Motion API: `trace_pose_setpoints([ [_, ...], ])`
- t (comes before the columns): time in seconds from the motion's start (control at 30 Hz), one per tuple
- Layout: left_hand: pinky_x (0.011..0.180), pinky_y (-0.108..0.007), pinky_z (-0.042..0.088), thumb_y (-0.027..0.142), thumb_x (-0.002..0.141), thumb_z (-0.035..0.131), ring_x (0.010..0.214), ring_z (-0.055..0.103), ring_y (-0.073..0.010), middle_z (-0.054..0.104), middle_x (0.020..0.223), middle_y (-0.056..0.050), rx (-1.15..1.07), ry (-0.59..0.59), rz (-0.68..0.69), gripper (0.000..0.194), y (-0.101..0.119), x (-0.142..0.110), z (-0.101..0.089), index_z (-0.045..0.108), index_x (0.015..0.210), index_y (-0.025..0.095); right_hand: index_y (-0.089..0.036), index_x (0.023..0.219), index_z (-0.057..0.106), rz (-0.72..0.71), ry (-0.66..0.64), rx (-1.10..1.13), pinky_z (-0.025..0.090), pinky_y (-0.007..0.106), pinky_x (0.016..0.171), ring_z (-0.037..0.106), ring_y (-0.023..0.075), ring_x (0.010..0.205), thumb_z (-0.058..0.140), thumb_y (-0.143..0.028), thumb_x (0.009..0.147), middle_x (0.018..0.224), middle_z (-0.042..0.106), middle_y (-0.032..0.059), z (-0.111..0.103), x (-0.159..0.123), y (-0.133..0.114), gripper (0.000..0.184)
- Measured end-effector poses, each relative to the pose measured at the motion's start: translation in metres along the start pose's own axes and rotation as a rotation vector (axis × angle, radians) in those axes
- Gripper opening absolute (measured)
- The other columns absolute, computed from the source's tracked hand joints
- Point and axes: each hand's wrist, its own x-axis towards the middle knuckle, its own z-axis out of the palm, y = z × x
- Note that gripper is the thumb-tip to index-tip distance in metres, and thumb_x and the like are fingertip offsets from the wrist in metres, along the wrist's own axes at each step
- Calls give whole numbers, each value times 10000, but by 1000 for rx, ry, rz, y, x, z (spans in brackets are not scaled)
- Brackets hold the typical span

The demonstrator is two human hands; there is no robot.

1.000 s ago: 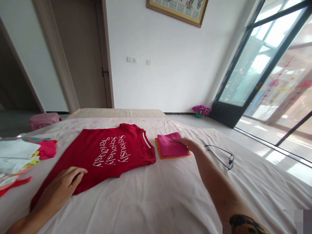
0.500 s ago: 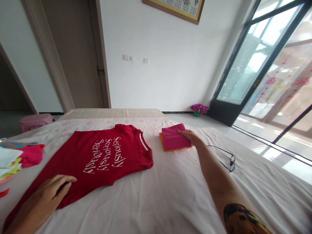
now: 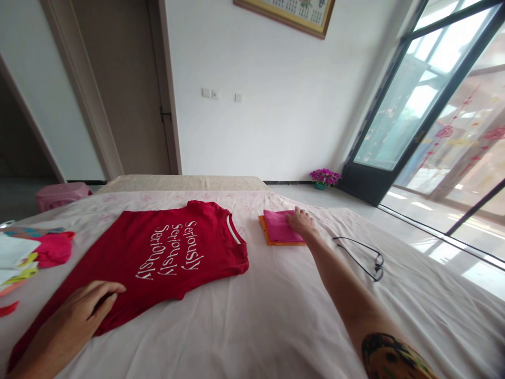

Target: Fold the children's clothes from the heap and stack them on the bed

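A red T-shirt (image 3: 158, 258) with white "Seriously" lettering lies spread flat on the bed (image 3: 276, 316), which has a pale pink sheet. My left hand (image 3: 84, 308) rests flat on the shirt's near lower part, fingers stretched out. My right hand (image 3: 302, 221) reaches far across and lies with fingers flat on a folded magenta garment (image 3: 278, 231). That garment sits on top of a folded orange one (image 3: 265, 231), just right of the shirt's collar.
A heap of mixed coloured clothes (image 3: 23, 252) lies at the bed's left edge. A black hanger (image 3: 363, 255) lies right of my forearm. A pink stool (image 3: 59, 195) and a flower pot (image 3: 324, 179) stand on the floor beyond the bed, with a glass door at right.
My right hand has pressed the magenta fold down flat onto the orange one and now lies on top of it. My left hand has stayed on the shirt.
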Motion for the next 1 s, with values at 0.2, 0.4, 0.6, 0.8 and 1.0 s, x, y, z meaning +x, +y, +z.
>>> trace_pose_setpoints([
  [0.2, 976, -330, 478, 460, 900, 460, 1064, 637, -216, 695, 1080, -20, -78, -29, -12, 276, 24, 0, -17, 652, 1020, 301, -276, 1520, 331, -466, -152, -354, 119, 435, 1193, 214, 216, 1479, 333, -449, 1009, 1588, 328, 65, 41, -32, -19, 540],
  [0.4, 934, -305, 482, 411, 893, 460, 1019, 648, -199, 703, 1035, -25, -58, -13, 15, 260, 42, 3, -33, 665, 979, 276, -258, 1491, 382, -430, -135, -406, 161, 473, 1167, 258, 254, 1453, 385, -444, 992, 1560, 373, 92, 35, -57, -38, 532],
  [0.6, 954, -303, 488, 449, 929, 427, 1043, 645, -196, 698, 1052, -39, -129, -17, 33, 324, 52, -1, -41, 672, 1007, 253, -224, 1208, 615, -568, -54, -127, 447, 292, 852, 584, 213, 1089, 473, -136, 869, 1222, 637, 87, 38, -139, -74, 378],
  [0.8, 1030, -318, 476, 480, 912, 486, 1170, 612, -195, 656, 1229, -52, -152, -204, 119, 374, 43, -10, -62, 680, 1143, 260, -260, 1080, 685, -757, -289, -104, 428, 239, 782, 619, 167, 976, 484, -21, 746, 1109, 654, 28, 36, -201, -79, 457],
  [1.0, 1118, -373, 413, 377, 859, 559, 1318, 523, -229, 561, 1422, -53, -122, -242, 140, 442, 18, -35, -68, 618, 1287, 285, -274, 1252, 632, -635, -279, -5, 458, 266, 777, 630, 180, 929, 614, -186, 786, 1105, 628, 48, 41, -210, -80, 474],
])
